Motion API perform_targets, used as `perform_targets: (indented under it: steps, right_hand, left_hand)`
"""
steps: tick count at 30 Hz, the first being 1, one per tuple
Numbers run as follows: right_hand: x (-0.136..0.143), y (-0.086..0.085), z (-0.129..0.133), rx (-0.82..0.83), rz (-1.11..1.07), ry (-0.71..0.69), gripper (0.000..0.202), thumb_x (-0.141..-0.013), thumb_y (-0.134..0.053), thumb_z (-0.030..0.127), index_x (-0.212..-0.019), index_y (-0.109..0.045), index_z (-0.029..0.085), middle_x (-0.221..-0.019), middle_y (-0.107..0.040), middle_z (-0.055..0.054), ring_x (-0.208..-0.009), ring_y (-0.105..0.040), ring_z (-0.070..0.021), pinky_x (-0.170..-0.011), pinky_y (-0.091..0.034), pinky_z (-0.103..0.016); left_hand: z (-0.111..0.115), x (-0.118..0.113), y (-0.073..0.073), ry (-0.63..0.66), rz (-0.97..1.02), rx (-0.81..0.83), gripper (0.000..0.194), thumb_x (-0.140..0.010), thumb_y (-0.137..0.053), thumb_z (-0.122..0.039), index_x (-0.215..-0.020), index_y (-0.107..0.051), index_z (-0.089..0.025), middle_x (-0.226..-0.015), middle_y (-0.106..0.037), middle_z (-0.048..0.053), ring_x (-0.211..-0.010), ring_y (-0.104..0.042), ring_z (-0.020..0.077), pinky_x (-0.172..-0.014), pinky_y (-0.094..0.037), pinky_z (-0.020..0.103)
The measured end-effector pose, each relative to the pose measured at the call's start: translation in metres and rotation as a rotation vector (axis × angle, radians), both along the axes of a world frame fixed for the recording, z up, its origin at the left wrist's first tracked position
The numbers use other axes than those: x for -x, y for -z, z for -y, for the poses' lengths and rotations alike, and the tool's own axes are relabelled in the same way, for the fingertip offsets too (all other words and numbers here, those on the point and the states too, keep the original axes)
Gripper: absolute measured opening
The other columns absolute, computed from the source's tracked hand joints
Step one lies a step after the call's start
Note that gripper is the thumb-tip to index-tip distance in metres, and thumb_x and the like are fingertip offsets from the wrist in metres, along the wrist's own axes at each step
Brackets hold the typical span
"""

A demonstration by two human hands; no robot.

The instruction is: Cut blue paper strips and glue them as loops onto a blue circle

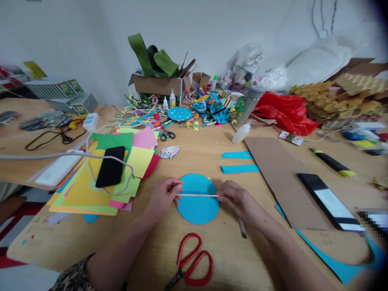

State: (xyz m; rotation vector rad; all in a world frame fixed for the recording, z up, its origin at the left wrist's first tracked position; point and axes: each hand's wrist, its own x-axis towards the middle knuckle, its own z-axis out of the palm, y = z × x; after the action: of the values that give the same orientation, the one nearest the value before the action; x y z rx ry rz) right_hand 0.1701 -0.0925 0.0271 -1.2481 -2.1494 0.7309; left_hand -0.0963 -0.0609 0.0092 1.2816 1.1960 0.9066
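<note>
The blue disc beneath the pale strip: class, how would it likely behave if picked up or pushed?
The blue disc looks thin and paper-like, so it is probably light and somewhat floppy. Lying flat on the smooth-looking table, it would likely slide rather than tip or roll when pushed.

From here, strip (197,195) ends hidden by left hand (163,197) and right hand (239,199), scissors (180,274) tips out of view, bag (249,60) contents too blurred to tell.

1 thin pale strip (197,195), straight across 1 flat blue disc (197,212)
</note>
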Motion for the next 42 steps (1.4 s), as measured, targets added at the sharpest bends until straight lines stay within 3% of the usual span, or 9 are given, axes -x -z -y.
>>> perform_targets:
  steps: [4,8,16,28,42]
  right_hand:
    - [-0.008,0.011,-0.003,-0.061,0.077,0.072,0.026,-0.095,-0.048,0.03,-0.09,-0.072,0.023,-0.08,-0.058,-0.006,-0.078,-0.056,-0.0197,-0.066,-0.047,-0.033]
    - [-0.01,0.018,-0.005,-0.062,0.095,0.085,0.025,-0.095,-0.048,0.027,-0.1,-0.072,0.022,-0.081,-0.057,-0.006,-0.077,-0.056,-0.0197,-0.066,-0.047,-0.033]
    - [-0.008,0.016,-0.006,-0.027,0.042,0.061,0.013,-0.092,-0.052,0.02,-0.083,-0.061,0.021,-0.083,-0.061,-0.005,-0.082,-0.056,-0.0204,-0.071,-0.046,-0.034]
    - [-0.008,0.015,-0.005,-0.035,0.051,0.02,0.018,-0.093,-0.049,0.018,-0.086,-0.065,0.02,-0.081,-0.061,-0.006,-0.076,-0.057,-0.0184,-0.068,-0.045,-0.033]
    - [-0.007,0.016,-0.004,-0.028,0.03,0.02,0.02,-0.094,-0.049,0.02,-0.087,-0.067,0.02,-0.083,-0.061,-0.006,-0.075,-0.059,-0.0175,-0.065,-0.046,-0.031]
  left_hand:
    - [-0.005,0.007,-0.003,-0.11,-0.085,-0.154,0.028,-0.083,-0.059,-0.043,-0.096,-0.066,-0.019,-0.082,-0.068,0.004,-0.075,-0.066,0.0187,-0.068,-0.055,0.031]
    - [-0.01,0.013,-0.002,-0.063,-0.187,-0.248,0.019,-0.083,-0.058,-0.034,-0.091,-0.068,-0.019,-0.091,-0.071,0.005,-0.088,-0.067,0.0211,-0.082,-0.053,0.035]
    - [-0.014,0.017,0.012,0.058,-0.241,-0.256,0.017,-0.081,-0.054,-0.02,-0.091,-0.068,-0.018,-0.092,-0.072,0.006,-0.089,-0.067,0.0198,-0.083,-0.053,0.034]
    - [-0.015,0.02,0.011,0.072,-0.316,-0.177,0.019,-0.078,-0.057,-0.007,-0.088,-0.07,-0.016,-0.089,-0.073,0.005,-0.085,-0.068,0.0179,-0.08,-0.053,0.03]
    - [-0.016,0.021,0.0,0.117,-0.49,-0.282,0.022,-0.076,-0.06,-0.002,-0.084,-0.074,-0.018,-0.086,-0.072,0.003,-0.083,-0.066,0.0158,-0.077,-0.05,0.026]
